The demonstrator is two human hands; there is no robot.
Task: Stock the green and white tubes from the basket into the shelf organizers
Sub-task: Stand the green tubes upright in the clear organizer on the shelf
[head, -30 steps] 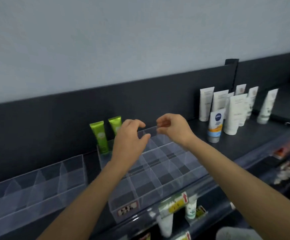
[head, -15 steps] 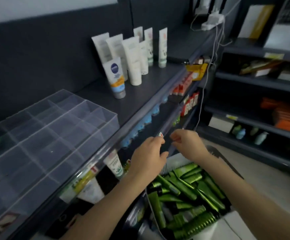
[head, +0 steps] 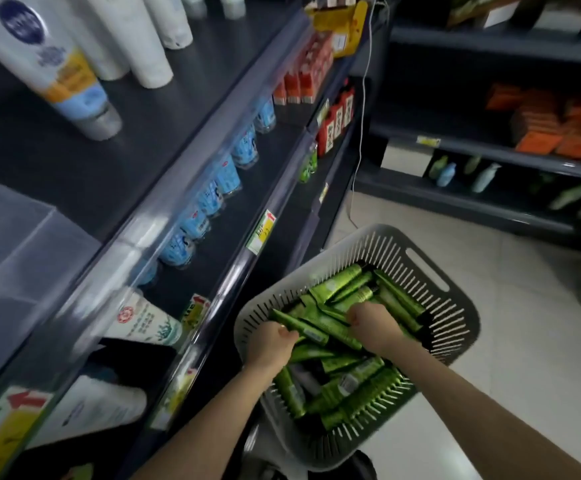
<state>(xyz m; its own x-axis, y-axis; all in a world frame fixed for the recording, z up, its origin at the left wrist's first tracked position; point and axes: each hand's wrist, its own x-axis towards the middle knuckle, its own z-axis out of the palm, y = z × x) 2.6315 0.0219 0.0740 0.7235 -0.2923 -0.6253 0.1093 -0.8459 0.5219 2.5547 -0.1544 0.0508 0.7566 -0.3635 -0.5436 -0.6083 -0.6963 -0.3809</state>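
A grey slotted basket (head: 431, 292) stands low at the right of the shelving, filled with several green tubes (head: 342, 384). Both my hands are down inside it. My left hand (head: 271, 344) is curled round the end of a green tube (head: 304, 329) at the basket's left side. Among the tubes in the middle, my right hand (head: 373, 325) has its fingers curled down onto the pile; what they hold is hidden. A corner of the clear shelf organizer (head: 15, 251) shows at the left edge on the top shelf.
White tubes and a Nivea tube (head: 53, 71) stand on the dark top shelf. Lower shelves hold blue cups (head: 209, 199), red boxes (head: 302, 77) and white tubes (head: 143, 323). More shelving stands at the right, across a pale floor (head: 510, 344). A white cable (head: 361, 109) hangs down.
My view swung from the organizer on the top shelf down to the basket. Both hands dropped from above the organizer into the basket, and now lie among the green tubes.
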